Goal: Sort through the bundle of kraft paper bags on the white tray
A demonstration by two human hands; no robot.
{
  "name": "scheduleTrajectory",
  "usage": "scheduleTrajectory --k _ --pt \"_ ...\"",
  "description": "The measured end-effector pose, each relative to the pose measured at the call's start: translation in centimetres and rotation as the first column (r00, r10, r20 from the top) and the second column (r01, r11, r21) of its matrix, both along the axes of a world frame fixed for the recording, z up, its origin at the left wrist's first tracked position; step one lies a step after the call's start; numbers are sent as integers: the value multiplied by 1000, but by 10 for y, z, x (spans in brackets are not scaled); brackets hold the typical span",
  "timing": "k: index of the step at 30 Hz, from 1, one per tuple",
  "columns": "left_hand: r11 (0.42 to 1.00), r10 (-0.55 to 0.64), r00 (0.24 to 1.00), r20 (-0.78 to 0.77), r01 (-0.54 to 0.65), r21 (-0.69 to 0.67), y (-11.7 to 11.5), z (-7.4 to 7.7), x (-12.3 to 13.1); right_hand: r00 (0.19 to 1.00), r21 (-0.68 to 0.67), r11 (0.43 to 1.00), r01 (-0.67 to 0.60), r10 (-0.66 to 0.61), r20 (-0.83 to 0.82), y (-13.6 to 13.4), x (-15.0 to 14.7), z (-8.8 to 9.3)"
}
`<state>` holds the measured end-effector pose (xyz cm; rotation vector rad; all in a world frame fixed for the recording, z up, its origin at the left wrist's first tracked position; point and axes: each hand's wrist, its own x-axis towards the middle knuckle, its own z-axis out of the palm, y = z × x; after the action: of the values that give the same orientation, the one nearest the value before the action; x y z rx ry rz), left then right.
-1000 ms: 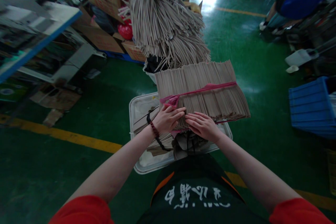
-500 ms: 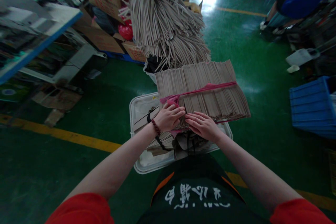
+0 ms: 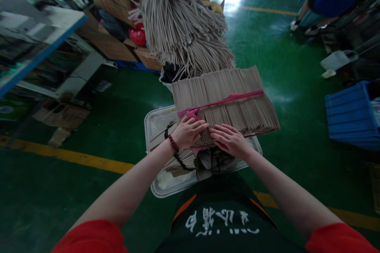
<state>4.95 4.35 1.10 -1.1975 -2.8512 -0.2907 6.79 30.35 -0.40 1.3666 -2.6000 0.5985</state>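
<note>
— Where were the hands?

— Side by side, fingertips nearly meeting. The left hand [image 3: 188, 132] lay with its fingers together over the near edge of the bundle of brown paper sheets [image 3: 228, 87]. Its thumb was hidden, so I couldn't tell whether it pinched anything. The right hand [image 3: 230, 140] was palm down, fingers stretched flat and pressing on the same edge.

— And how did the bundle lie from them?

— Directly ahead and touching both, its long axis running left to right. Most of its length reached out past the right hand. The pink band [image 3: 234, 98] ran along that axis, with its knot just beyond the left fingers.

— What was under it?

— A white tray [image 3: 152, 124] on the green floor [image 3: 118, 99], with a bunch of paper cords [image 3: 181, 27] farther off.
</note>
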Motion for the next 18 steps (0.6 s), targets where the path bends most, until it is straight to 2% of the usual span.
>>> scheduleTrajectory --k 10,18 --pt "1000 3 1000 13 -3 -19 -2 3 2 1000 -27 1000 9 -9 8 -1 0 0" --pt "999 -19 1000 -20 18 -27 3 6 5 1000 21 999 -26 26 -10 2 -3 2"
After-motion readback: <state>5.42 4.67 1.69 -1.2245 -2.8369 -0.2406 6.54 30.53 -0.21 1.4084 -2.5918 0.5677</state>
